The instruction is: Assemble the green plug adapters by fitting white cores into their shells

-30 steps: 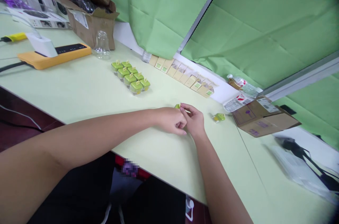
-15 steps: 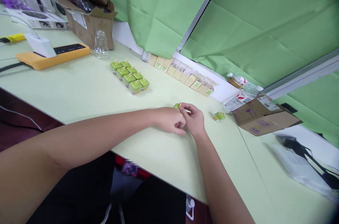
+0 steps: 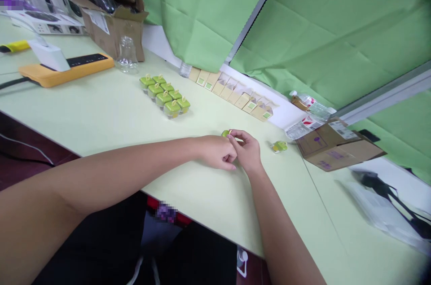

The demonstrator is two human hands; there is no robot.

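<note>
Over the middle of the table my hands meet at a small green-lidded container [image 3: 226, 133], of which only part of the lid and a bit of yellow show. My left hand [image 3: 217, 151] is closed around its near side, back of the hand toward me, and hides most of it. With thumb and fingers, my right hand [image 3: 246, 149] pinches it from the right at the yellow part. A similar container [image 3: 279, 146] lies by itself to the right. Several more clear containers with green lids and yellow loops [image 3: 164, 95] stand in two rows at left.
Small cardboard boxes [image 3: 232, 92] line the back edge beneath green curtains. At right are a cardboard box [image 3: 336, 143], a plastic bottle [image 3: 311, 104] and a black-strapped item. An orange power strip [image 3: 84, 72], a clear jar [image 3: 127, 56] and an open carton [image 3: 116, 33] occupy the left.
Both hands keep the same grip at the small container, with hardly any movement. The view has shifted very slightly.
</note>
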